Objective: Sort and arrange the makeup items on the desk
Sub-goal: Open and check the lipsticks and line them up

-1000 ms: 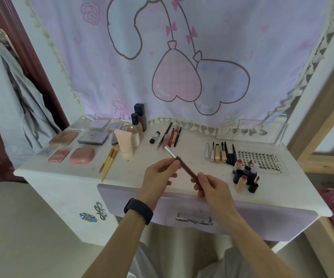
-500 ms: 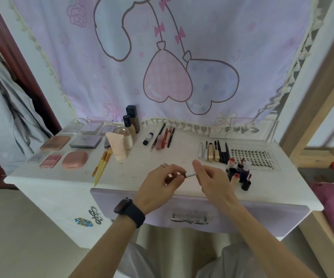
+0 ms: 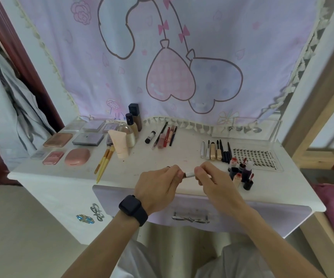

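While it is pinched at either end by the left hand [image 3: 158, 189] and the right hand [image 3: 212, 182], fingers of both curled round it, the slim makeup pencil with a silvery-white end [image 3: 189, 174] hangs just above the front edge of the white painted desk [image 3: 152, 159]. Only a short pale stretch shows between the fingertips, the rest hidden. Status: one item in hand, not yet filed. Already grouped, by the look of it: small dark and red-capped bottles [image 3: 240, 173], clustered just right of the hands; gold, silver and black wand tubes [image 3: 216, 150], in a row behind them; clear tray of false lashes [image 3: 256, 157], far right; red and black lip pencils [image 3: 167, 135], side by side at centre back; dark-capped foundation bottles [image 3: 134, 119] and beige squeeze tube [image 3: 120, 143], standing; yellow-handled brushes [image 3: 104, 161], parallel; flat palettes and pink compacts [image 3: 58, 139], in ranks at left. Judgement: sorting nearly complete; remaining work appears to be laying this pencil with its kind, probably the centre-back row.
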Motion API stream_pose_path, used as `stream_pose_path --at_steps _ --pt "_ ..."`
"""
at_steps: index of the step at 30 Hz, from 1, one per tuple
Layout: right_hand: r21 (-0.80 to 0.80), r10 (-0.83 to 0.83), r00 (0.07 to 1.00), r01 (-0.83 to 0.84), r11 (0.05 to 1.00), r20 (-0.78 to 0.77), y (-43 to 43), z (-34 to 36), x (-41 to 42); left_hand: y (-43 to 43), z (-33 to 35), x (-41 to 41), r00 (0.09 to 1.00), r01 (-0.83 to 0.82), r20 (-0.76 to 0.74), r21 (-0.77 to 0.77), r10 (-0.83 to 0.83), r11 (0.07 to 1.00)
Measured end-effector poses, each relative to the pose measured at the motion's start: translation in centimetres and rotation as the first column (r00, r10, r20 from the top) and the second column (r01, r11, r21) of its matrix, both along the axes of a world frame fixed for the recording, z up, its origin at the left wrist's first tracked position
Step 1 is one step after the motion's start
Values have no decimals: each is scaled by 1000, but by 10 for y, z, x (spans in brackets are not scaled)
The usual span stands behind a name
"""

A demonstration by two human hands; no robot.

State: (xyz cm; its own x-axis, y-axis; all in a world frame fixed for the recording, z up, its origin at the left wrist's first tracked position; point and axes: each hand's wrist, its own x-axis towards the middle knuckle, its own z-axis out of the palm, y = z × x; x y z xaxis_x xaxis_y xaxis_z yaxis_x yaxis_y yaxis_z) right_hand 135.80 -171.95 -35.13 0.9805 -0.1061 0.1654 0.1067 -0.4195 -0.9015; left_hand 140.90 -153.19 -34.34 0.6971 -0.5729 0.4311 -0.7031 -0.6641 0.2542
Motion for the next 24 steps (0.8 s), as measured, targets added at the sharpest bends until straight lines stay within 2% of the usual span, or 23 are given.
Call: stream_pose_path --at_steps 2,7,12,16,18,22,24 --pt "-8 20 999 -20 1000 -26 -4 1 -2 2 0 1 1000 -6 12 41 6 999" --pt "-160 -42 997 31 987 -68 -7 4 -2 -2 -3 -1 999 1 38 84 -4 996" --pt "87 69 997 -65 994 -43 -8 -2 -10 2 -5 -2 999 -7 32 64 5 998" --pt "47 15 993 -9 999 -118 -3 -3 -14 5 -8 -4 998 6 58 38 -8 999" --pt "15 18 995 -17 1000 -99 -1 -4 -15 6 -9 -5 997 8 78 39 -11 999" --pt "168 65 997 -58 984 -37 -1 -14 -20 11 -11 -6 998 3 61 24 -5 1000" --pt "187 56 997 -45 981 -51 0 -17 -21 11 -12 -7 999 -4 40 31 2 1000"
